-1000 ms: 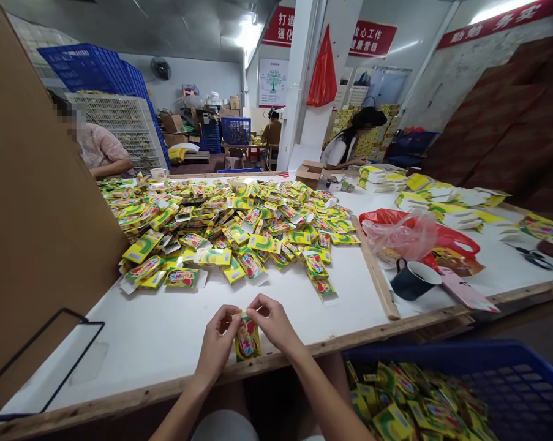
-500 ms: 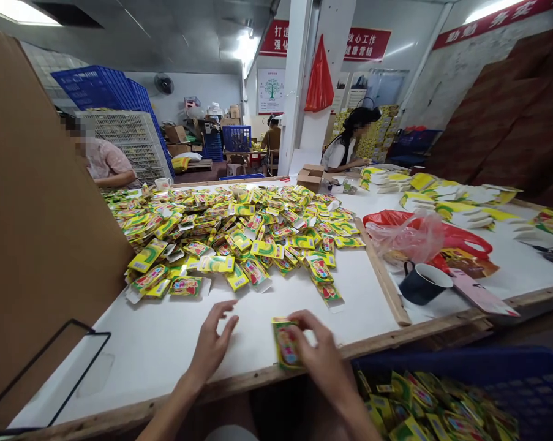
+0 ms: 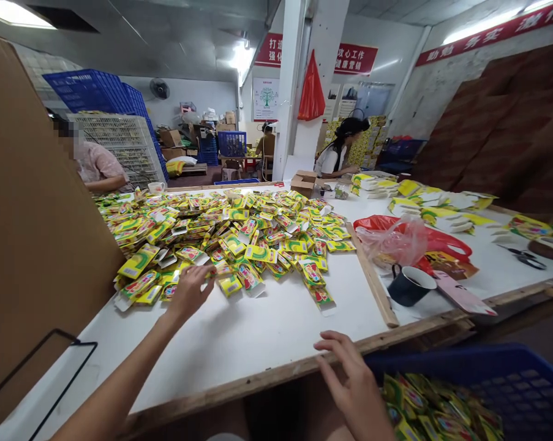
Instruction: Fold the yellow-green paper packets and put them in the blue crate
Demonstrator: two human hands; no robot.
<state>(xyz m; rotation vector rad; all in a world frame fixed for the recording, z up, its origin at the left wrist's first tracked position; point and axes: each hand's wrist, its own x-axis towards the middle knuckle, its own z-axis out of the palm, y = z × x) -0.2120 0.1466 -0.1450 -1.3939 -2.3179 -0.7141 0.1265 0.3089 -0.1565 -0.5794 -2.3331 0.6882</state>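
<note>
Looks from the wearer's head, just behind the near edge of the table [image 3: 258, 343], facing forward and tilted down across the top. Sits close to that edge, above both the left hand [image 3: 191, 294], over the table, and the right hand [image 3: 349, 376], by the table's near edge. Reaches wide: takes in the cardboard [image 3: 46, 165] at the table's left, the basket [image 3: 510, 361] below the table's right front, and, beyond the table's far edge, the pillar [image 3: 292, 92] and the back wall [image 3: 203, 92]. Shows the table's near edge rising toward the right.
</note>
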